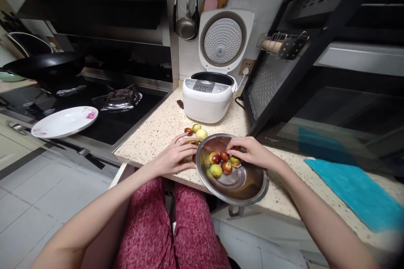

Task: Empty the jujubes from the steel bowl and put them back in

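Note:
A steel bowl (233, 201) sits at the counter's front edge, tilted toward me, with several red-brown and yellow-green jujubes (216, 171) inside. My right hand (251, 151) reaches over its far rim, fingertips pinched together at a red-brown jujube (224, 155). Left of the bowl, my left hand (176, 154) rests palm down on the counter, its fingers spread and curved beside the bowl's rim. Some jujubes lie partly hidden under those fingers. Beyond them are a pale green jujube (201, 135), a smaller green one (196, 127) and a red one (188, 131).
A white rice cooker (206, 105) stands with its lid raised at the back. To the left are a gas stove (126, 122), a wok (47, 65) and a flowered plate (65, 122) jutting past the stove edge. A black oven (347, 105) and turquoise cloth (356, 193) are on the right.

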The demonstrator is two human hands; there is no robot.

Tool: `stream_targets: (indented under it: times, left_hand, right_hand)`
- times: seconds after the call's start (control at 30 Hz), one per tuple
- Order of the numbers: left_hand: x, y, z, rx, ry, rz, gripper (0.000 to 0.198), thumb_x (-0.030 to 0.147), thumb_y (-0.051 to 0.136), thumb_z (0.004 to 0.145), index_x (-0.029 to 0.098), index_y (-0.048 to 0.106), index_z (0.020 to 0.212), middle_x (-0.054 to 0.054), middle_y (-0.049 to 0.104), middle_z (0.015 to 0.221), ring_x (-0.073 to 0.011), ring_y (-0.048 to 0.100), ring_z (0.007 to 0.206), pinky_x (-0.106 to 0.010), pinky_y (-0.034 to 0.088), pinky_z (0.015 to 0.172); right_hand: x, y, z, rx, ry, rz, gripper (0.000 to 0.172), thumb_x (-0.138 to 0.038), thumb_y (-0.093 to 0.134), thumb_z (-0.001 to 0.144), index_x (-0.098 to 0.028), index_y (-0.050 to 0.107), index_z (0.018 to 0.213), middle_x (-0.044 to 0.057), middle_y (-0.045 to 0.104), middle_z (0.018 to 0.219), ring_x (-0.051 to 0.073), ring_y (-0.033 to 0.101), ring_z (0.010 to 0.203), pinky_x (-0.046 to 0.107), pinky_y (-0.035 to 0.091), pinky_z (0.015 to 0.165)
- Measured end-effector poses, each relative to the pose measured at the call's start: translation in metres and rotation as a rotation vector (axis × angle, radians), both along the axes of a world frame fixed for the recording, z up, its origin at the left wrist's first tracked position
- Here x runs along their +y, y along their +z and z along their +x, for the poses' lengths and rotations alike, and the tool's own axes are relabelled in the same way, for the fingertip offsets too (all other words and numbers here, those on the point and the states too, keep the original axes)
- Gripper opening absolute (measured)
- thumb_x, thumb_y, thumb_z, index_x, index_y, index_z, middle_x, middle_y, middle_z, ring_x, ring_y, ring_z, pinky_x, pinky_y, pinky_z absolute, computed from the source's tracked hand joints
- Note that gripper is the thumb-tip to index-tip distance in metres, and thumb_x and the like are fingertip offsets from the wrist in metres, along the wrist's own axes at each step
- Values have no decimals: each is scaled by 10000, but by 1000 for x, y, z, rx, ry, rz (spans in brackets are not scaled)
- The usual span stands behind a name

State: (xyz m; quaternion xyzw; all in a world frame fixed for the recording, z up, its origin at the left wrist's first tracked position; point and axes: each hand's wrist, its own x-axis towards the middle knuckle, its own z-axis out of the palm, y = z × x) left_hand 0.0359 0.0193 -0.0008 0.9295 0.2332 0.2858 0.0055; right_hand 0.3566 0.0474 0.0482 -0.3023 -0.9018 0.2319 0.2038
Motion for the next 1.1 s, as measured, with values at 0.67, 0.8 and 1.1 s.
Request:
stream_targets:
  times: [0.67,0.8,1.1]
  left_hand:
    - [-23,12,12,-549,39,-53,361,217,798,800,179,619,1111,-77,721,1027,-219,682,1017,-456,529,993]
    - [-41,19,27,-501,56,-95,397,274,841,793,186,634,1120,-77,723,1062,-229,665,1077,-448,506,1007]
    - [-56,12,47,-487,117,-306,382,393,835,791,206,649,1066,-88,687,1131,-253,635,1099,-476,477,1004]
  right_hand:
    - [-23,12,-12,216,38,227,139,-245,603,980,-190,699,1064,76,731,1020,194,680,958,333,548,865]
    - [-36,12,-22,258,200,235,265,-199,629,965,-189,663,1228,103,709,1143,205,659,1077,375,561,927]
    - [-43,5,-32,130,331,183,351,-287,632,975,-196,647,1314,122,678,1202,220,659,1088,395,560,918]
